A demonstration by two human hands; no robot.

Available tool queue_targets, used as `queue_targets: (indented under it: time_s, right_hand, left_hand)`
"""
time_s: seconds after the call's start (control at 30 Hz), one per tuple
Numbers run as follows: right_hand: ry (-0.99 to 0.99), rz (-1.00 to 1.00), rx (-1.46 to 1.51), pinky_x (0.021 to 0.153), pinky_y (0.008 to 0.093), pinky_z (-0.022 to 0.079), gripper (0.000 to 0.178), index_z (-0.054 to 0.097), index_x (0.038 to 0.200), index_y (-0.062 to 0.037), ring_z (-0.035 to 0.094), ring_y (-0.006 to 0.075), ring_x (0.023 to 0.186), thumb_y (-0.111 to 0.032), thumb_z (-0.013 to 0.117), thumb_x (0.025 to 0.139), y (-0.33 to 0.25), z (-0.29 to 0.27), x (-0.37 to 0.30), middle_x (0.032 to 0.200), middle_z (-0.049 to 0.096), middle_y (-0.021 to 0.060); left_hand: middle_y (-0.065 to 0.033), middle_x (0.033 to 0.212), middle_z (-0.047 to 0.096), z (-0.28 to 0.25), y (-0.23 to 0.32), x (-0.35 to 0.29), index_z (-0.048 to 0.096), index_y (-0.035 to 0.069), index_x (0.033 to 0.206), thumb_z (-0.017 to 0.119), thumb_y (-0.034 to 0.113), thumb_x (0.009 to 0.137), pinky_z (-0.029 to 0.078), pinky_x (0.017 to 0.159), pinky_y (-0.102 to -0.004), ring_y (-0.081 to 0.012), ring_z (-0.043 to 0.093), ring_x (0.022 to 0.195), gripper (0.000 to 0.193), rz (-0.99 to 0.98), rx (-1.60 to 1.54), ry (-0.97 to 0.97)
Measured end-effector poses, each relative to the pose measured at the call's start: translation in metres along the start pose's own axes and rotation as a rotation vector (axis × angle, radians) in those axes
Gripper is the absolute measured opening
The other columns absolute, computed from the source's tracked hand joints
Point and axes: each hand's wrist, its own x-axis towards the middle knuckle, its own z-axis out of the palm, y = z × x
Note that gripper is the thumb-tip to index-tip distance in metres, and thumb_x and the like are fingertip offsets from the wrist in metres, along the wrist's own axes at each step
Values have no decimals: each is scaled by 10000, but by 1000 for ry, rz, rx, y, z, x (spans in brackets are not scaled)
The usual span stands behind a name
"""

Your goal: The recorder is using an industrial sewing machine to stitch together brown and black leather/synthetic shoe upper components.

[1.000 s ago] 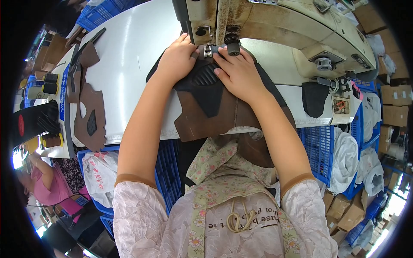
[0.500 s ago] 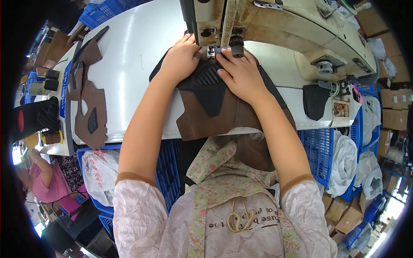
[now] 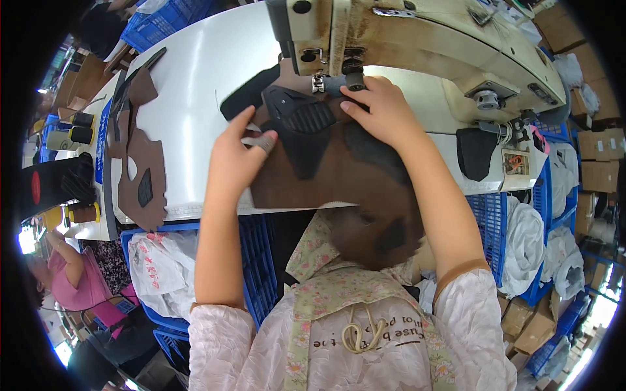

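A brown sewn piece (image 3: 365, 173) with black padded patches, resembling a shoe upper, lies under the presser foot (image 3: 317, 83) of a worn cream sewing machine (image 3: 450, 42). Its near part hangs over the table edge and is blurred. My left hand (image 3: 236, 155) is at the piece's left edge, thumb and forefinger apart; a grey cover sits on one digit. Just right of the presser foot, my right hand (image 3: 385, 112) rests at the piece's far right part, thumb and forefinger stretched and apart. A ribbed black patch (image 3: 310, 118) shows between my hands. The needle point is hard to make out.
More brown cut pieces (image 3: 145, 173) lie on the white table (image 3: 186, 111) at left, beside thread spools (image 3: 81, 135). A black piece (image 3: 475, 153) lies at right. Blue crates (image 3: 488, 228) with white bags stand below the table. A person in pink (image 3: 72, 270) sits at far left.
My left hand has moved back from beside the presser foot to the piece's left edge. My right hand has shifted slightly right. The brown piece has turned and shifted, its near part reaching further toward me.
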Motion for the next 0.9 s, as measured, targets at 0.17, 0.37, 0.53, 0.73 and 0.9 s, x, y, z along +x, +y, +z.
queue_targets:
  time_s: [0.17, 0.37, 0.53, 0.73, 0.9]
  right_hand:
    - [248, -14, -310, 837, 412, 389, 281, 756, 1021, -165, 568, 246, 972, -355, 703, 821, -29, 11, -19, 974, 647, 41]
    - [230, 53, -289, 827, 411, 397, 296, 755, 1042, -161, 555, 239, 957, -361, 694, 833, -42, 16, -24, 929, 605, 32]
    - [219, 60, -251, 828, 401, 408, 312, 750, 1072, -153, 553, 228, 962, -366, 685, 853, -50, 21, -26, 924, 592, 23]
    - [332, 10, -212, 958, 441, 426, 271, 750, 1042, -129, 564, 267, 1143, -320, 676, 864, -39, 32, -26, 1159, 653, 53]
    - [203, 80, 46, 986, 416, 452, 207, 760, 998, -122, 601, 282, 1102, -207, 657, 840, -21, 28, -10, 1155, 677, 79]
  left_hand:
    - [-93, 963, 705, -19, -1, 40, 645, 50, 1267, 694, 99, 866, 495, 760, -275, -138, 633, 836, 407, 27, 110, -102]
    - [-85, 1038, 718, -15, -5, 70, 665, 65, 1246, 642, 31, 879, 494, 816, -283, -148, 647, 892, 370, 56, 218, -84]
    - [-129, 1179, 695, -15, -5, 82, 668, 65, 1234, 605, 3, 875, 457, 967, -318, -226, 642, 1085, 370, 232, 228, -21]
    - [-143, 1227, 655, 6, 8, 58, 685, 53, 1159, 632, 61, 848, 450, 992, -396, -318, 599, 1149, 316, 464, 501, 172]
    - [-214, 1330, 561, 60, 47, -2, 630, 31, 1231, 730, 295, 786, 421, 1043, -457, -411, 507, 1248, 527, 613, 430, -76]
